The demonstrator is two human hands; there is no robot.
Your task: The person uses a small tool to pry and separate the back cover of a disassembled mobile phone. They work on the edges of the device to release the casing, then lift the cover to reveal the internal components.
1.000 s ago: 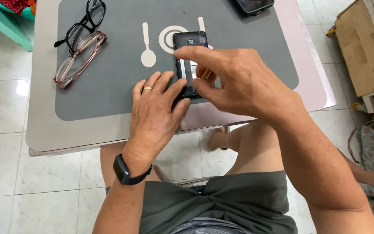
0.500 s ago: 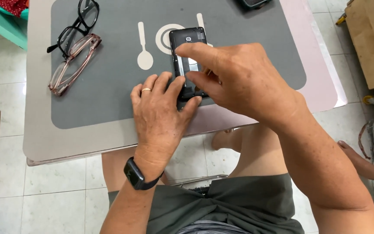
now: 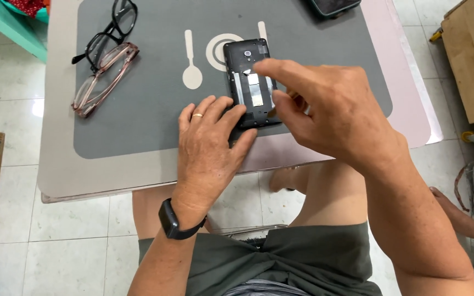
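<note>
The phone (image 3: 249, 82) lies on the table (image 3: 56, 170) with its back cover already off, left hand (image 3: 209, 145) spread steadying its near end, right hand (image 3: 325, 112) spread, forefinger over its exposed insides.

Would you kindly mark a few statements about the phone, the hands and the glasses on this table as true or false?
1. The phone lies with its back cover off, its insides showing. True.
2. The left hand rests at the phone's near end. True.
3. The right hand lies flat on the grey mat, away from the phone. False: it is raised over the phone, index finger stretched above it.
4. One pair of glasses lies on the table. False: there are two, the black glasses and the pinkish glasses.
5. The left wrist bears a black watch. True.
</note>
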